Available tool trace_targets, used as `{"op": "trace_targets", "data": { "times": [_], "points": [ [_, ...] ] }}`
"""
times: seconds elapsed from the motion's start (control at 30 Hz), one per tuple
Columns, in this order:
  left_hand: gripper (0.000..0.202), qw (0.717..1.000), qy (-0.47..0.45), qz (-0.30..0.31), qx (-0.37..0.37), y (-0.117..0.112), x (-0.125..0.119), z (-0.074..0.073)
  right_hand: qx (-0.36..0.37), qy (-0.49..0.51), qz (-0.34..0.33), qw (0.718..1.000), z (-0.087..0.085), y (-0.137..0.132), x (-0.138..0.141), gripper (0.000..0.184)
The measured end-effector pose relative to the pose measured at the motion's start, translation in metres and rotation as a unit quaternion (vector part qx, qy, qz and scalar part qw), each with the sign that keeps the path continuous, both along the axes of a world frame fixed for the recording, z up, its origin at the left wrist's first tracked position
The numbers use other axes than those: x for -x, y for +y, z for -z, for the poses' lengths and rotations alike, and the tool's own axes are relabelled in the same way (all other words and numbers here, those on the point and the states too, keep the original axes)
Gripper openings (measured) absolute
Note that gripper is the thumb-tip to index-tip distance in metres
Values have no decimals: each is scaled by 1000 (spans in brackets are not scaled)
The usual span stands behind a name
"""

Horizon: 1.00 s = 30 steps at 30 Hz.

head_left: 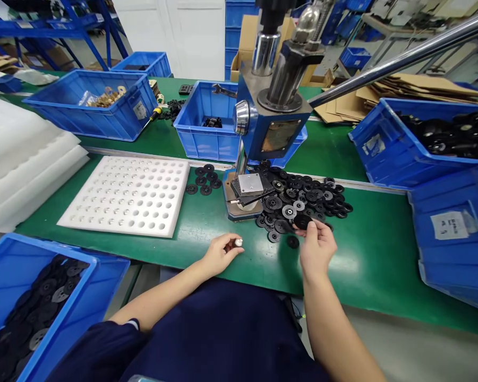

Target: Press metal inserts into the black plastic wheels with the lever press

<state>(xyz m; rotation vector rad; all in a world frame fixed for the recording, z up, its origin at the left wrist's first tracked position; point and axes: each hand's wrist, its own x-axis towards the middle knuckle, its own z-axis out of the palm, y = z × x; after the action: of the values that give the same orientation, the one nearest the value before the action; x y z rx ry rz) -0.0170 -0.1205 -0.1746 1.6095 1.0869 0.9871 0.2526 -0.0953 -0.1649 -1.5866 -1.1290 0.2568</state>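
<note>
Between the thumb and fingers of my left hand (220, 254) is a small silvery cylindrical part (238, 242), held just above the table's front part. My right hand (317, 245) pinches a black disc (302, 221), like a gear wheel, at the near edge of a pile of black discs (313, 193). One loose disc (292, 242) lies by itself left of that hand. Beyond both hands stands a hand press (276, 122) with a flat metal block (250, 184) on its base. Left of the base, several black discs (205, 180) lie in a small group.
A white foam tray (165, 225) on the left has rows of holes, many holding silvery parts. Blue bins (139, 114) stand along the back. Another bin (91, 273) of black discs is at front left, and stacked bins (446, 228) are at right. The press lever (402, 58) reaches up right.
</note>
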Motion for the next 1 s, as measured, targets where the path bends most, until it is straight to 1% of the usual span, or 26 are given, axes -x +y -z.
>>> {"op": "trace_targets", "data": {
  "times": [0.03,0.07,0.1,0.13,0.2,0.23,0.27,0.33,0.43,0.5,0.57,0.67,0.8,0.93,1.0],
  "points": [
    [28,1000,8,6,-5,0,-1,-2,9,83,-3,997,0,-6,3,44],
    [29,1000,19,10,-12,0,-1,-3,25,159,-23,987,1,-12,8,46],
    [30,999,30,15,-19,0,-1,-5,47,225,-58,971,1,-18,14,47],
    [31,999,40,21,-25,0,-1,-6,73,275,-99,954,1,-24,22,48],
    [31,997,59,30,-39,0,-1,-7,121,317,-166,926,2,-36,39,47],
    [31,996,67,34,-46,1,0,-6,139,312,-186,921,2,-42,47,46],
    [31,995,75,38,-54,1,0,-5,151,297,-198,922,2,-47,56,44],
    [32,993,84,46,-65,1,0,-2,160,241,-213,933,2,-54,69,38],
    [30,991,93,61,-74,0,0,-3,144,148,-235,950,-3,-61,82,30],
    [29,991,89,67,-80,0,0,-7,128,94,-261,952,-9,-63,87,28],
    [28,990,80,69,-88,0,0,-12,116,55,-283,950,-17,-63,90,29],
    [29,990,80,69,-95,1,0,-16,100,15,-295,950,-23,-62,92,31],
    [27,988,99,73,-92,1,1,-12,62,-41,-312,947,-20,-61,92,35],
    [26,989,90,69,-90,0,1,-8,14,-89,-335,938,-18,-65,93,46],
    [27,990,90,64,-84,0,1,-8,13,-102,-340,935,-19,-68,94,50]
  ]
}}
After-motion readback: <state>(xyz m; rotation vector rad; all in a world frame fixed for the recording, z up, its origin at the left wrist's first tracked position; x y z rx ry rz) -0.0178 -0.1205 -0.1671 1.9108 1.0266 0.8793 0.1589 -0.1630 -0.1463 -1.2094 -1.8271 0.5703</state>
